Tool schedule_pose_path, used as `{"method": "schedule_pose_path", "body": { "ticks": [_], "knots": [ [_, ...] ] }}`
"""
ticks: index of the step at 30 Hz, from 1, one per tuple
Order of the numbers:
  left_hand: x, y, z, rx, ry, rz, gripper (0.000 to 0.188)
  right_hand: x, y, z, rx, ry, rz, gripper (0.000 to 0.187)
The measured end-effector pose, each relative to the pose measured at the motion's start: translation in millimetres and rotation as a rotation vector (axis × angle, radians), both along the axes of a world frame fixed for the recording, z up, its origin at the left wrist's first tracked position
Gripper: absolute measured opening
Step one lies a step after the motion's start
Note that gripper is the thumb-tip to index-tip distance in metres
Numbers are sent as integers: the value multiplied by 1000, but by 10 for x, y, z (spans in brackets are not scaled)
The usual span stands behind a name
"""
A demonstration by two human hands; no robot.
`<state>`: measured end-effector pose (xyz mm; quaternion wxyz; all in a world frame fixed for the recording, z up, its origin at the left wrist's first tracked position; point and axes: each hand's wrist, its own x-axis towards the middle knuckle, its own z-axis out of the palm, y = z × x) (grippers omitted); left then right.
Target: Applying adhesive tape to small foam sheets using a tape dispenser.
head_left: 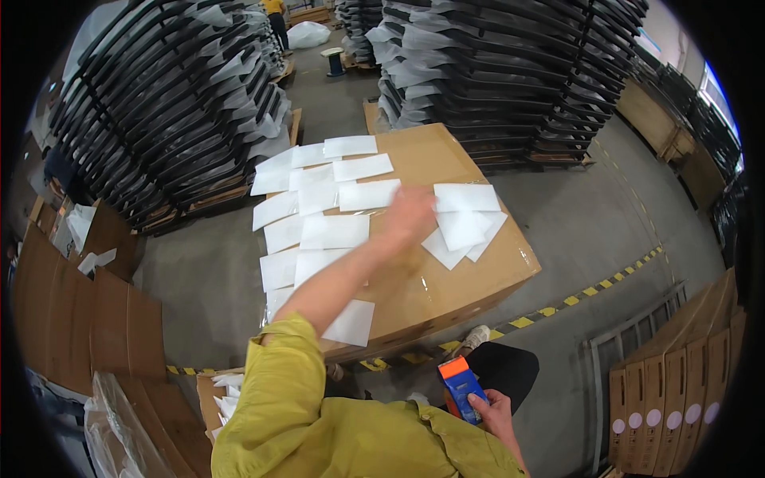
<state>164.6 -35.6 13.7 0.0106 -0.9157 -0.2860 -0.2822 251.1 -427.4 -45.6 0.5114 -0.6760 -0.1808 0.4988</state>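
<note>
My left hand [412, 213] is blurred by motion above a large cardboard box [430, 159], its arm reaching across from the lower left. Whether its fingers grip anything is not clear. On one side of it lies a flat white rectangular piece [369, 195], on the other a small group of overlapping white pieces [464, 227]. Several more white pieces [319, 191] are laid in rows over the left half of the box top. Low by my lap, my right hand [496, 410] is closed round a flat blue-and-orange packet [462, 390].
Tall stacks of black curved frames [494, 72] with white wrapping stand beyond the box. Cardboard cartons [127, 327] are at the left, more cartons [673, 398] beside a metal rack [637, 334] at the right. Yellow-black tape [590, 291] marks the floor. A person [276, 20] stands far back.
</note>
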Motion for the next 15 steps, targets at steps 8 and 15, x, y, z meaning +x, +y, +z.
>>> {"method": "schedule_pose_path", "body": {
  "ticks": [8,15],
  "knots": [
    [925,-213,-208,-143,-119,215,50,-102,-49,150,-4,10,-5,27],
    [932,37,-73,-236,245,64,21,-132,-112,193,24,42,-67,29]
  ]
}}
